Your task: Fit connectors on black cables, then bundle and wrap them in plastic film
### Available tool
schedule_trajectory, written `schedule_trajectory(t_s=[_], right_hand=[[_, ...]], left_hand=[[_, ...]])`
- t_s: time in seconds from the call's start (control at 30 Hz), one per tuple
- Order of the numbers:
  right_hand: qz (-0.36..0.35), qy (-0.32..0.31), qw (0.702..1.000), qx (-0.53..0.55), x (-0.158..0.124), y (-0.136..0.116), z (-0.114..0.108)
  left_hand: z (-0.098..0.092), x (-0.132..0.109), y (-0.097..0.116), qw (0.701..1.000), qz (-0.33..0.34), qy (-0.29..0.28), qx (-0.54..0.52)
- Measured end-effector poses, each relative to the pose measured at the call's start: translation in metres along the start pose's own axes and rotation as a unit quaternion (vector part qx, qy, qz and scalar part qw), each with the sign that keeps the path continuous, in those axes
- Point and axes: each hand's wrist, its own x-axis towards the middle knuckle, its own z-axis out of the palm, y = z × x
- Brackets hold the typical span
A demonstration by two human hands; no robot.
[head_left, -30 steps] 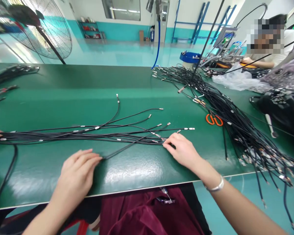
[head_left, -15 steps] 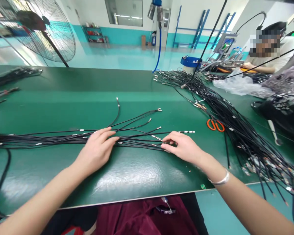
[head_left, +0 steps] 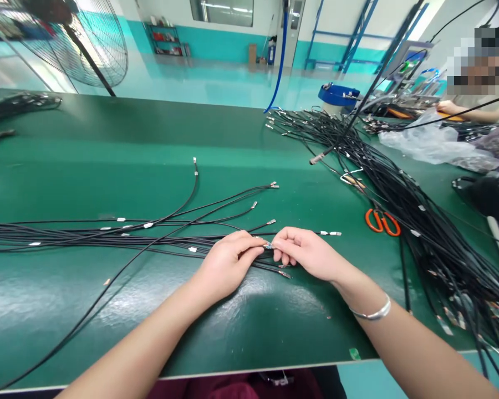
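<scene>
The loose bundle of thin, round black cables point(head_left: 83, 237) lay on the glossy dark-green tabletop point(head_left: 149, 133), from beyond the left edge of view to the middle, its long axis running left to right, roughly along the near edge. Its tipped ends pointed right and fanned apart. One cable curved up out of it, its white-tagged end point(head_left: 195, 166) pointing away from the person; another slanted across it from the near left corner towards the far right, reaching a pair of small metal tips point(head_left: 274, 185).

The bare left hand point(head_left: 235, 257) lay over the right part of the bundle, thumb and forefinger pinched together beside a small silvery metal terminal point(head_left: 268, 245). The bare right hand point(head_left: 305, 252) faced it, thumb and forefinger closed on the terminal's right side, other fingers curled beneath. The terminal sat between both sets of fingertips, pointing right.

Farther right, orange-handled scissors point(head_left: 382, 223) lay beside a thick heap of black cables point(head_left: 403, 185), which sloped from far left to near right.
</scene>
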Motion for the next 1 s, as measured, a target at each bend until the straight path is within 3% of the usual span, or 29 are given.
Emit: schedule_trajectory(t_s=[0.2,0.53,1.0], right_hand=[[0.014,-0.005,0.996,0.092,0.001,-0.002,0.004],[-0.053,0.031,0.989,0.132,-0.005,0.002,0.011],[-0.125,0.083,0.987,0.057,-0.008,-0.005,0.012]], left_hand=[[-0.004,-0.003,0.005,0.999,0.003,0.009,-0.042],[-0.003,-0.007,0.010,0.982,0.103,0.147,0.059],[-0.001,-0.007,0.008,0.983,0.115,0.141,0.035]])
